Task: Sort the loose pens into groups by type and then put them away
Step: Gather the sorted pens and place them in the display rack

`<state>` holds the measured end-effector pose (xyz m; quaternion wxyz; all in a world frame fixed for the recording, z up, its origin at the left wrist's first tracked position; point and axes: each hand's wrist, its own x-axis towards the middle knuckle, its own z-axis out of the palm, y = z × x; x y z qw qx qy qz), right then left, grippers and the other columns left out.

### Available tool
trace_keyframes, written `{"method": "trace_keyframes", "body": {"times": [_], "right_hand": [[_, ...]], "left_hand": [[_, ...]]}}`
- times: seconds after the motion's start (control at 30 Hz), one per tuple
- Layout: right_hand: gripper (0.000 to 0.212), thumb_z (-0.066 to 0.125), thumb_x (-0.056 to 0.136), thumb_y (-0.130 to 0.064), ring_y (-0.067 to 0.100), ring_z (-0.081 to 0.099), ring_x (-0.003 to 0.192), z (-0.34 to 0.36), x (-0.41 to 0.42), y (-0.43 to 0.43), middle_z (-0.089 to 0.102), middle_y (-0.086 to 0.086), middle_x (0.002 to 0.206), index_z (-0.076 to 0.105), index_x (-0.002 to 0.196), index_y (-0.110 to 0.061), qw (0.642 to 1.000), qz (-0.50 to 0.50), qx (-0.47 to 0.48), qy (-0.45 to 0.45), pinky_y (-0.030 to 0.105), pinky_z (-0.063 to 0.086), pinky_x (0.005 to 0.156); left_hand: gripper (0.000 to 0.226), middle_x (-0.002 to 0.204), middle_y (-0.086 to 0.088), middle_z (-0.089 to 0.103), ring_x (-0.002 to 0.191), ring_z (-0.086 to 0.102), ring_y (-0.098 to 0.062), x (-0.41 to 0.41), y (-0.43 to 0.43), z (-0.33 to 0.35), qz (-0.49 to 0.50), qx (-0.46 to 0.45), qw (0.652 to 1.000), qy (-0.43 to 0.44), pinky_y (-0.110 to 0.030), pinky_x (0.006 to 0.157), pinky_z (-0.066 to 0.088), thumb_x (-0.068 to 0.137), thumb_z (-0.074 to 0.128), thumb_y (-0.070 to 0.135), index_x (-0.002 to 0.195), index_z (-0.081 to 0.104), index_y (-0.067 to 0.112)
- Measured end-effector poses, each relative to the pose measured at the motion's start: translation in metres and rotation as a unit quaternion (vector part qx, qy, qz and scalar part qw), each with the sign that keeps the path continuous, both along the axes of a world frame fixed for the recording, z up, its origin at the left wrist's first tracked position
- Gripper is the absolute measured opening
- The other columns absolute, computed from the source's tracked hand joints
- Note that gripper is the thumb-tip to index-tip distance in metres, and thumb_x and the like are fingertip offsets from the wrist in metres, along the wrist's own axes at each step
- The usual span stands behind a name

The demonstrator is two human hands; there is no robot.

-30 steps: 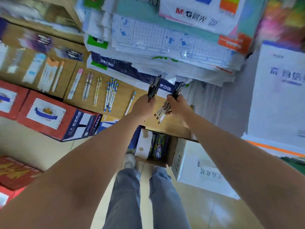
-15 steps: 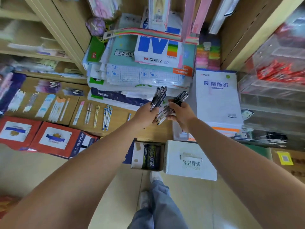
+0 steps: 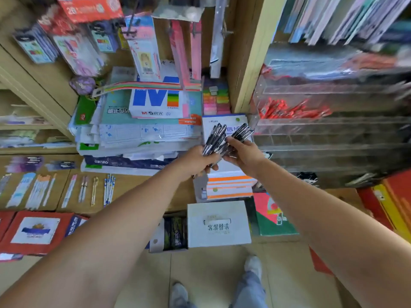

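My left hand (image 3: 198, 160) grips one bundle of black pens (image 3: 216, 136), my right hand (image 3: 244, 152) grips a second bundle (image 3: 242, 131), side by side in open air between the paper stack (image 3: 138, 134) and clear acrylic bins (image 3: 315, 130).

Paper stack (image 3: 138, 134) crowding left of my left hand (image 3: 198, 160); clear trays (image 3: 322, 130) walling right of my right hand (image 3: 242, 154); room lying open behind both hands, over floor (image 3: 211, 270).

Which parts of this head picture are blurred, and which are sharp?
Head view: the right side is smeared, so the red pens in the clear trays lose detail; the dark pens gripped by the left hand and right hand look sharp; the shelf post leans from wide-angle distortion.
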<state>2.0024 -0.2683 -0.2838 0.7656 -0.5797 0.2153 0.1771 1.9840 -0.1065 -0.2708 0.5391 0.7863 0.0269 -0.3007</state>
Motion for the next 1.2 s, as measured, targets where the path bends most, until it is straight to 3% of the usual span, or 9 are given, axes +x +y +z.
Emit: {"method": "trace_keyframes", "body": {"times": [0.2,0.37,0.5,0.57,0.63,0.77,0.93,1.1,1.2], "right_hand": [[0.011,0.062,0.092,-0.013,0.012,0.067,0.054,0.019,0.027,-0.098,0.067,0.005,0.072,0.06,0.093,-0.002,0.999,0.013,-0.028,0.021,0.021,0.056,0.053],[0.014,0.067,0.089,-0.015,0.019,0.069,0.067,0.026,0.05,-0.168,0.07,0.009,0.087,0.062,0.095,-0.004,0.998,0.026,-0.057,0.021,0.03,0.06,0.07],[0.01,0.07,0.086,-0.016,0.019,0.07,0.074,0.031,0.059,-0.205,0.072,0.008,0.093,0.065,0.09,-0.008,0.998,0.009,-0.066,0.016,0.033,0.059,0.08],[0.012,0.069,0.086,-0.015,0.022,0.07,0.078,0.032,0.063,-0.22,0.072,0.01,0.097,0.065,0.093,-0.006,0.998,-0.003,-0.065,0.014,0.035,0.058,0.082],[0.017,0.07,0.086,-0.015,0.02,0.072,0.074,0.033,0.065,-0.233,0.073,0.009,0.09,0.065,0.097,-0.003,0.997,-0.028,-0.066,0.013,0.034,0.06,0.075],[0.014,0.069,0.086,-0.012,0.018,0.069,0.064,0.032,0.067,-0.261,0.069,0.009,0.083,0.063,0.092,-0.002,0.991,-0.106,-0.076,0.008,0.033,0.06,0.067],[0.01,0.07,0.086,-0.011,0.011,0.067,0.051,0.027,0.071,-0.3,0.068,0.011,0.082,0.063,0.086,-0.003,0.976,-0.187,-0.116,-0.001,0.018,0.053,0.046],[0.013,0.073,0.084,-0.012,0.022,0.07,0.076,0.025,0.091,-0.339,0.068,0.008,0.084,0.062,0.077,-0.01,0.959,-0.236,-0.157,-0.003,0.032,0.06,0.075],[0.011,0.073,0.083,-0.013,0.023,0.071,0.08,0.025,0.112,-0.363,0.071,0.009,0.086,0.064,0.078,-0.01,0.954,-0.241,-0.177,-0.021,0.037,0.058,0.082]], "left_hand": [[0.025,0.085,-0.004,0.068,0.062,0.051,-0.013,0.026,-0.089,0.015,-0.009,0.013,1.0,-0.008,-0.019,0.047,0.032,0.101,0.045,0.029,0.115,0.055,0.011],[0.028,0.093,-0.008,0.06,0.062,0.057,-0.013,0.047,-0.154,0.019,-0.007,0.013,1.0,-0.003,-0.024,0.049,0.03,0.101,0.046,0.03,0.117,0.052,0.008],[0.016,0.089,-0.015,0.059,0.069,0.052,-0.022,0.064,-0.19,0.025,-0.003,0.036,0.999,-0.013,-0.025,0.05,0.028,0.1,0.047,0.029,0.109,0.053,0.016],[0.019,0.08,-0.011,0.059,0.059,0.053,-0.015,0.072,-0.204,0.027,-0.012,0.053,0.998,-0.026,-0.019,0.045,0.028,0.101,0.045,0.027,0.111,0.052,0.012],[0.016,0.073,-0.005,0.059,0.045,0.05,-0.003,0.079,-0.217,0.027,-0.024,0.074,0.996,-0.053,-0.015,0.04,0.03,0.102,0.041,0.025,0.11,0.05,0.014],[0.024,0.094,-0.008,0.066,0.064,0.056,-0.012,0.094,-0.234,0.019,-0.05,0.085,0.993,-0.07,-0.023,0.054,0.04,0.104,0.038,0.025,0.113,0.051,0.008],[0.022,0.085,-0.001,0.065,0.068,0.058,-0.013,0.108,-0.255,0.01,-0.07,0.081,0.992,-0.07,-0.028,0.066,0.044,0.103,0.037,0.027,0.105,0.053,0.012],[0.021,0.086,-0.001,0.066,0.07,0.059,-0.014,0.121,-0.279,0.005,-0.065,0.077,0.992,-0.072,-0.029,0.068,0.045,0.103,0.038,0.028,0.106,0.052,0.013],[0.023,0.089,-0.002,0.068,0.071,0.06,-0.015,0.132,-0.295,0.004,-0.049,0.079,0.993,-0.068,-0.031,0.073,0.046,0.103,0.038,0.029,0.108,0.053,0.012]]}}
